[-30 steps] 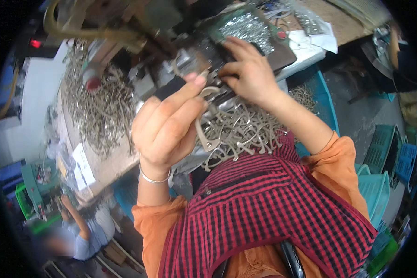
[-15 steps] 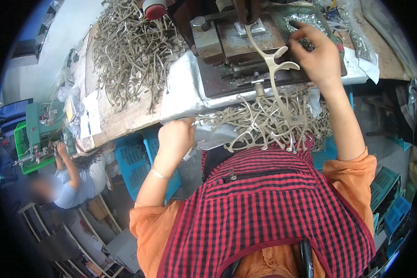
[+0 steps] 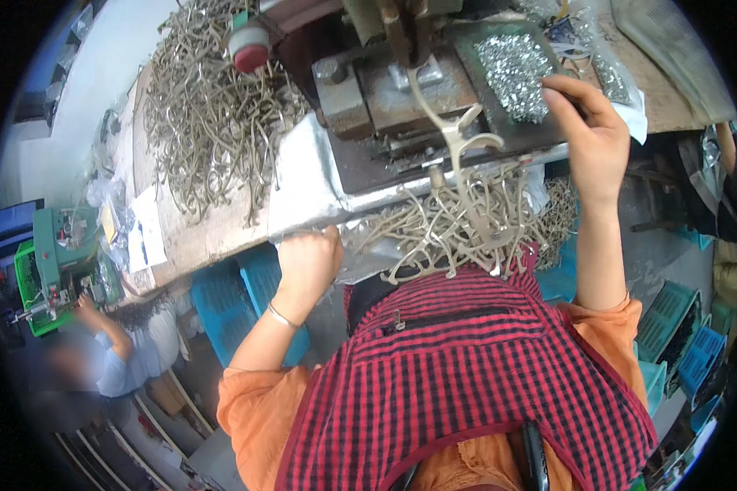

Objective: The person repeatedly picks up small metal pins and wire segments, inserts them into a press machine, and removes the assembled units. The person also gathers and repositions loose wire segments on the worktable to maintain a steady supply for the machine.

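Note:
My left hand (image 3: 309,263) is closed in a fist at the table's front edge, beside a heap of metal hooks (image 3: 434,233) before my lap; what it grips, if anything, is hidden. My right hand (image 3: 594,139) is raised at the right, thumb and forefinger pinched at the edge of a pile of small silvery parts (image 3: 512,78). Whatever lies between those fingertips is too small to make out. A branched, dull-metal hook (image 3: 457,143) stands with its upper end at the block under the press (image 3: 405,37); neither hand touches it.
A large pile of similar hooks (image 3: 213,123) covers the table at the left. A red button (image 3: 251,56) sits left of the press. Blue crates (image 3: 221,299) stand below the table. Another person (image 3: 131,352) works at a green machine (image 3: 67,254) at far left.
My right hand has drawn back from over the silvery parts to their right edge, uncovering the pile. The left hand stays closed near the table edge. The whole view has shifted slightly.

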The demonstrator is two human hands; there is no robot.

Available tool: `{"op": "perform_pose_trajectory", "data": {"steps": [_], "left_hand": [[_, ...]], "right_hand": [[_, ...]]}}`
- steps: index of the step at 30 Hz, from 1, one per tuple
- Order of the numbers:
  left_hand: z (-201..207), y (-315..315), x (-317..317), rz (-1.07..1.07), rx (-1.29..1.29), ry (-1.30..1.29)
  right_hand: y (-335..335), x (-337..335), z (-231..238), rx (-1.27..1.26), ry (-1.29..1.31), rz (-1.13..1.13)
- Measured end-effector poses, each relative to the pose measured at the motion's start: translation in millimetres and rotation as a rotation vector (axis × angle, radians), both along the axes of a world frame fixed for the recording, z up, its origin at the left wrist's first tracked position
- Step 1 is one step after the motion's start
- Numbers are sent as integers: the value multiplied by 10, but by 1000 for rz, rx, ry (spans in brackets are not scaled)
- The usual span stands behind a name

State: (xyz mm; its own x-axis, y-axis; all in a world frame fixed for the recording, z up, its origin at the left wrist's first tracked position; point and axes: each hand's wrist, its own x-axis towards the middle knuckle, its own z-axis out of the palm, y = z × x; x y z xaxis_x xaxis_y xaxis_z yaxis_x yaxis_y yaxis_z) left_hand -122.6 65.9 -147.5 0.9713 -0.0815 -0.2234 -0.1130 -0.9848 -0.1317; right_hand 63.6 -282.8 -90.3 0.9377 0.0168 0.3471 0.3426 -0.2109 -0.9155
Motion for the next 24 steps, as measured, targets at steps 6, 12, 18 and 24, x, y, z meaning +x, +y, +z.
{"op": "perform_pose_trajectory", "data": {"steps": [6,12,18,24], "left_hand": [[-48,126,5,-105,79,32],[1451,-243,488,-224,-682,-112],[1921,-326,1316,-153,-1219,-1013],[1753,-617,984,-73,-1821,-440]], "right_hand": [[808,192,477,73,-147,223],[984,132,508,337,54,331],[1144,3,647,523,192,339],[860,-222,806,260,122,368]]}}
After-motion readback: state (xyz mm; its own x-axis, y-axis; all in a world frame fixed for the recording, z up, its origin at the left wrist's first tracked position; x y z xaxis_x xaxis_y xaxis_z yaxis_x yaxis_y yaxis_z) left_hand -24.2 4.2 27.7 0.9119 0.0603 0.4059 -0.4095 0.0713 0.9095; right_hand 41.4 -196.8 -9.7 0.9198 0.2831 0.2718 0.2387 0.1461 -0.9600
